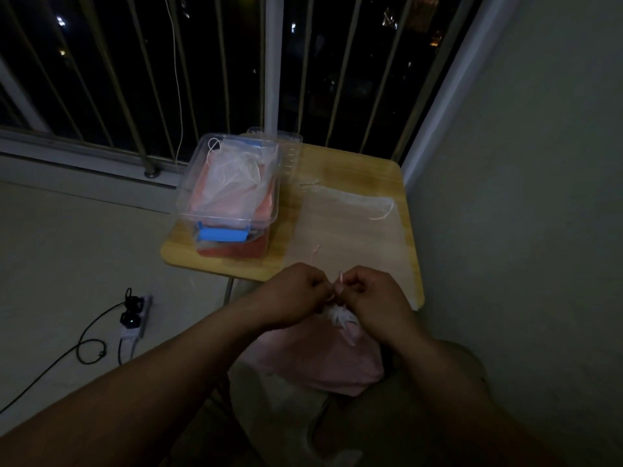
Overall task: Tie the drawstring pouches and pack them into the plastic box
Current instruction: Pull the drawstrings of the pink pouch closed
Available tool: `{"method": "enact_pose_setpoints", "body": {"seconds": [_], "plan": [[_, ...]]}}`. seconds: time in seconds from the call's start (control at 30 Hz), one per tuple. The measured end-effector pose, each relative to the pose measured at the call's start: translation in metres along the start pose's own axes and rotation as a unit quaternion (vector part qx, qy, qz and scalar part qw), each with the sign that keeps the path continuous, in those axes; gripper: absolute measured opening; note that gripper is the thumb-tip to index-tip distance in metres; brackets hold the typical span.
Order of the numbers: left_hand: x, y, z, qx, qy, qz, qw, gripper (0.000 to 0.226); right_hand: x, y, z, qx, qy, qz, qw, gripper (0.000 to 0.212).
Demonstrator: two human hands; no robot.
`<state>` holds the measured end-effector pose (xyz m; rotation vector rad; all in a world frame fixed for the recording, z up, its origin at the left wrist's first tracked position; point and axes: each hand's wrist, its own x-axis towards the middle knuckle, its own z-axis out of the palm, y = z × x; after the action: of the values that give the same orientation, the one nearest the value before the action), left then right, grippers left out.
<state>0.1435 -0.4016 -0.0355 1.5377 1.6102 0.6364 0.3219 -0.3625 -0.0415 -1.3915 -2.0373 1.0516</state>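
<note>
A pink drawstring pouch (328,362) hangs in front of me below the table's near edge, its mouth gathered into a white bunch. My left hand (296,294) and my right hand (371,298) meet just above that bunch, and each pinches an end of the pale drawstring (339,278). A clear plastic box (232,193) with a blue latch stands on the left of the wooden table (350,163) and holds several pouches, a sheer white one on top. Another sheer pouch (347,224) lies flat on the table's right half.
The box's clear lid (290,146) stands behind the box. A barred window runs along the back and a wall stands close on the right. On the floor at the left lies a power strip (135,318) with black cables.
</note>
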Motion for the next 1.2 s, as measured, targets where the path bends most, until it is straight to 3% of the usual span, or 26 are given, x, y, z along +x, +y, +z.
{"method": "enact_pose_setpoints", "body": {"seconds": [0.23, 0.43, 0.5, 0.63, 0.77, 0.97, 1.2], "plan": [[-0.002, -0.008, 0.004, -0.010, 0.014, 0.029, 0.999, 0.008, -0.003, -0.006, -0.005, 0.057, -0.024, 0.007, 0.998, 0.015], [-0.002, -0.021, 0.008, 0.065, 0.091, 0.132, 0.985, 0.019, -0.001, -0.009, -0.007, 0.064, -0.036, 0.003, 0.997, 0.011], [-0.003, -0.021, 0.008, 0.043, 0.100, 0.129, 0.986, 0.025, -0.001, -0.010, -0.009, 0.071, -0.049, 0.001, 0.996, 0.009], [-0.003, -0.018, 0.011, 0.030, 0.066, 0.103, 0.992, 0.015, 0.000, -0.009, -0.012, 0.071, -0.059, -0.017, 0.996, 0.009], [0.000, -0.019, 0.017, 0.026, 0.093, 0.086, 0.992, 0.025, -0.001, -0.008, -0.008, 0.000, -0.022, -0.050, 0.999, 0.010], [0.001, -0.016, 0.025, 0.020, 0.102, 0.111, 0.988, 0.018, -0.005, -0.008, 0.002, -0.046, 0.024, -0.119, 0.992, 0.010], [0.009, -0.021, 0.013, -0.038, 0.054, 0.092, 0.994, 0.023, 0.001, -0.008, 0.002, -0.019, 0.019, -0.103, 0.994, 0.014]]}}
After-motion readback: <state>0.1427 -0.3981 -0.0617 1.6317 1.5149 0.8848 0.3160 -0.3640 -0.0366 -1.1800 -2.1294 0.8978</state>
